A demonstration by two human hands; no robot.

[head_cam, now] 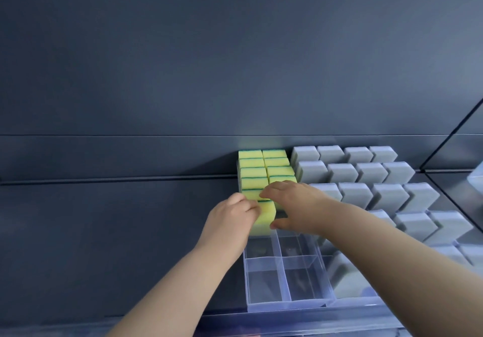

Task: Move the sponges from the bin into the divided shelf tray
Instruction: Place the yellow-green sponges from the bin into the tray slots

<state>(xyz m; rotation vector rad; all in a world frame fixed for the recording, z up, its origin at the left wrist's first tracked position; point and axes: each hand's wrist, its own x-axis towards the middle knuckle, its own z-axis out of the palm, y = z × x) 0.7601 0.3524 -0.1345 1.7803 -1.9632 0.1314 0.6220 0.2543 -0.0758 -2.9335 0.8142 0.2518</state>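
A clear divided shelf tray stands on the dark shelf. Its far compartments hold two columns of yellow sponges with green backs, standing on edge. My left hand grips one more yellow sponge from its left side at the front of the left column. My right hand reaches over the right column with its fingers stretched toward the sponge tops and its thumb low beside the held sponge. What lies under its palm is hidden. The tray's near compartments hold nothing. No bin shows.
Right of the tray, rows of grey sponges stand in another clear divided tray, close against my right forearm. The dark shelf back wall rises behind. Bare dark shelf surface lies to the left.
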